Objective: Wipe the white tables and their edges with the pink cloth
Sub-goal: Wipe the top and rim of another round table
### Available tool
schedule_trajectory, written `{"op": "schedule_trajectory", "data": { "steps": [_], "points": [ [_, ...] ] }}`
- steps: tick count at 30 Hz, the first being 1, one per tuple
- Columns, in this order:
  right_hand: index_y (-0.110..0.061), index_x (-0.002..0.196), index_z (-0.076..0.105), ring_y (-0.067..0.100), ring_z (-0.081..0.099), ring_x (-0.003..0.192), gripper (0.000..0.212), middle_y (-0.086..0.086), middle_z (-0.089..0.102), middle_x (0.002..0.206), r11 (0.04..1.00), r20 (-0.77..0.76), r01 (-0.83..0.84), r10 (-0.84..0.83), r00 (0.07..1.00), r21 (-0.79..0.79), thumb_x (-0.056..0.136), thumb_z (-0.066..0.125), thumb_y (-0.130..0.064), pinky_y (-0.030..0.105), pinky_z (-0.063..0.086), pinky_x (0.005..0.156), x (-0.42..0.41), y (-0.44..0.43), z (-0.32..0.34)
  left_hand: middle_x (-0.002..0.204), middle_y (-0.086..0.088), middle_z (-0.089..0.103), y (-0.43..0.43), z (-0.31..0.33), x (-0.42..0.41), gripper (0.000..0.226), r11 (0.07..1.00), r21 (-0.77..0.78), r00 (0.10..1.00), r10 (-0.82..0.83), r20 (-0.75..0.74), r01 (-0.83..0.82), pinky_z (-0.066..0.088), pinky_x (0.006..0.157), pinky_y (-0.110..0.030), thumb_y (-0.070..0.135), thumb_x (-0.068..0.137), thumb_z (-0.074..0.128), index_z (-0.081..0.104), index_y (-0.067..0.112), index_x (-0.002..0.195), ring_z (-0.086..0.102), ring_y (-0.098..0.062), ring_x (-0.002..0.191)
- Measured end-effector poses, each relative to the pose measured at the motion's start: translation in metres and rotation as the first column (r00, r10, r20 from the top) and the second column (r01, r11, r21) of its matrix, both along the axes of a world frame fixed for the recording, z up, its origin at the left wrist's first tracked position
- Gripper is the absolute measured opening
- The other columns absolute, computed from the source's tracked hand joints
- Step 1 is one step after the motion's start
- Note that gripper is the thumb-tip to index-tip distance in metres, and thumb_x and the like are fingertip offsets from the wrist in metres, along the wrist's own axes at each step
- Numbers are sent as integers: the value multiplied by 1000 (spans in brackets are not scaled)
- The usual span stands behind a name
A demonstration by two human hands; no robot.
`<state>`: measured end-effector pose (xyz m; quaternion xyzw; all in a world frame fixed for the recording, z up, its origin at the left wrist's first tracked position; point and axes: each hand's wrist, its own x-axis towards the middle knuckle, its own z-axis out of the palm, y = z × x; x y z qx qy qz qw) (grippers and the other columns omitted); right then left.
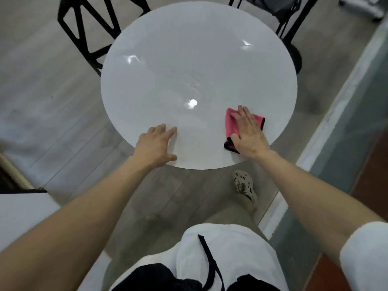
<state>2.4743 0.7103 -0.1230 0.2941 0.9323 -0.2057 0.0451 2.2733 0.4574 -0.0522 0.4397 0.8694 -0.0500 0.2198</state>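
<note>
My right hand [248, 131] lies flat on the pink cloth [233, 124], palm down and fingers stretched out together, pressing it onto the round white table [189, 59] rather than gripping it. The cloth is folded, with a dark trim showing along its far right edge and at the near corner by my thumb. It sits on the near right part of the tabletop, close to the rim but not over it.

My left hand [156, 143] holds nothing; its fingers are spread wide, the fingertips touching the tabletop at the near edge and the thumb resting just by the rim.

The tabletop is glossy and throws back a few bright light spots. Two black chairs stand at the far side: one with an open angular frame [84, 24] at the far left, another [281, 9] at the far right. Below the table rim my spotted white shoe [244, 185] stands on the pale wood floor [52, 91]. A corner of another white surface [21, 215] shows at the left edge.

I can read no writing, brand or label on anything here
</note>
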Motion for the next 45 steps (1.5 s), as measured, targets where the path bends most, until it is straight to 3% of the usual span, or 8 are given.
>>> {"op": "schedule_trajectory", "data": {
  "steps": [6,16,21,25,31,35,41,45],
  "points": [
    [-6,170,22,29,-8,167,76,17,-3,180,931,51,299,-315,948,208,97,38,-24,43,-4,136,0,50,3,162,-1,36,-5,-11,-4,100,997,62,998,-41,-57,44,50,105,-46,65,80,84,34,39,162,39,-29,143],
    [-18,173,1,23,-11,167,86,12,-8,181,945,74,232,-254,964,231,103,4,-67,45,-9,135,-15,30,0,170,4,29,-2,-9,-6,106,1000,4,999,17,-48,-17,50,109,-53,66,80,86,28,44,166,30,-26,153],
    [-23,174,10,19,-7,168,76,5,-2,182,955,-25,-256,262,965,151,109,19,-62,43,-8,134,-57,-100,-3,176,1,23,6,-7,1,111,994,-63,996,88,-26,-90,44,118,-53,59,79,89,26,42,169,30,-28,156],
    [-36,172,18,18,2,168,71,-1,9,181,838,-22,-514,526,850,185,107,30,-62,46,1,136,-29,-60,-4,179,0,19,14,-5,5,115,984,-107,990,142,-12,-142,41,123,-51,51,79,93,24,39,170,31,-28,159],
    [-37,173,5,29,-10,167,80,11,-6,181,982,140,-94,71,988,165,103,18,-74,47,-8,135,10,129,13,182,3,3,14,-5,10,115,971,-159,983,182,17,-177,36,127,-47,47,87,86,10,39,172,20,-21,165],
    [-23,174,12,36,-3,167,77,22,1,179,976,103,56,-79,992,209,107,10,-62,54,-3,135,-5,97,1,181,2,2,14,-5,12,115,971,-173,985,170,14,-165,38,125,-49,46,89,84,6,36,173,18,-20,165],
    [-16,173,16,45,2,166,69,29,8,177,905,-42,-387,400,916,179,109,15,-42,61,-1,133,-46,-109,-10,182,-1,-3,14,-6,5,121,970,-209,992,129,12,-123,33,129,-51,48,86,88,5,36,173,8,-22,168],
    [-34,170,29,29,15,167,62,12,19,179,841,-68,-504,524,849,198,111,27,-53,49,8,136,-24,-67,-4,181,-3,4,16,-4,7,126,970,-231,997,78,-20,-80,39,125,-53,51,81,92,7,33,173,17,-26,166]
  ]
}}
